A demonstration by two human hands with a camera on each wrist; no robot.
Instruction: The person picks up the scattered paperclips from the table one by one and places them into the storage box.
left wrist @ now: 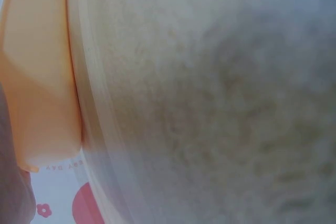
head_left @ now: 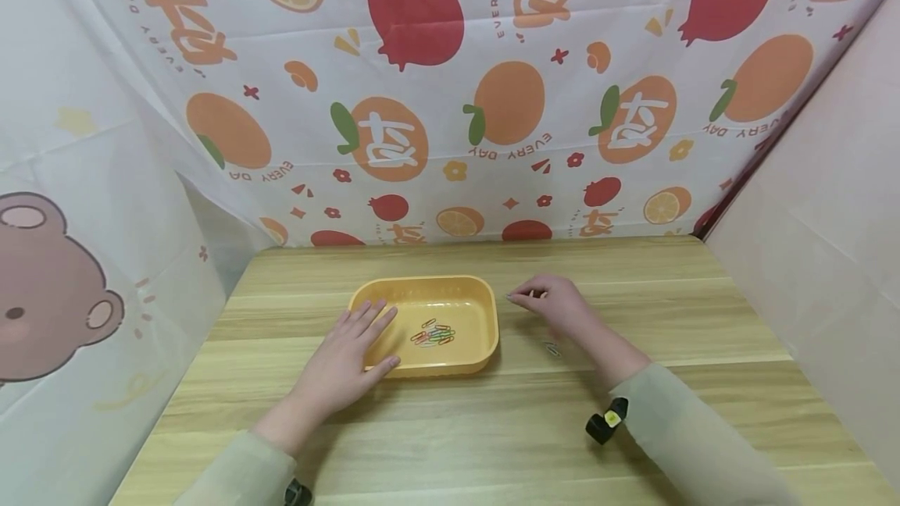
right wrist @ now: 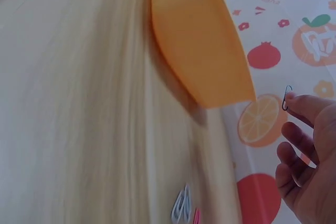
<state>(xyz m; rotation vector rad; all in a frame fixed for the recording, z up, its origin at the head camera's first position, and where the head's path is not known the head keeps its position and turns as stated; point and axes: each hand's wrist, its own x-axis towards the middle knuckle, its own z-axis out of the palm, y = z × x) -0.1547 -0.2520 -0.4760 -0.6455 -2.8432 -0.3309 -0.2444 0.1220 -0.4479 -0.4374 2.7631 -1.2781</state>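
A yellow-orange tray [head_left: 429,371] stands on the wooden table, with several coloured paper clips [head_left: 434,335] in a small heap on its bottom. My left hand [head_left: 341,361] rests on the tray's left side, fingers spread over the rim and thumb along the front edge. To the right of the tray, my right hand [head_left: 558,308] pinches a dark paper clip [right wrist: 286,98] by its fingertips, above the table. Below that hand lie loose silvery paper clips [head_left: 552,349]; beside them a pink paper clip [right wrist: 196,216] shows partly in the right wrist view.
The wooden table [head_left: 450,443] reaches back to a fruit-printed cloth [head_left: 450,170]. Pale cloth walls close off the left side [head_left: 105,139] and the right side [head_left: 823,256]. Black straps with small devices [head_left: 606,420] sit at the wrists.
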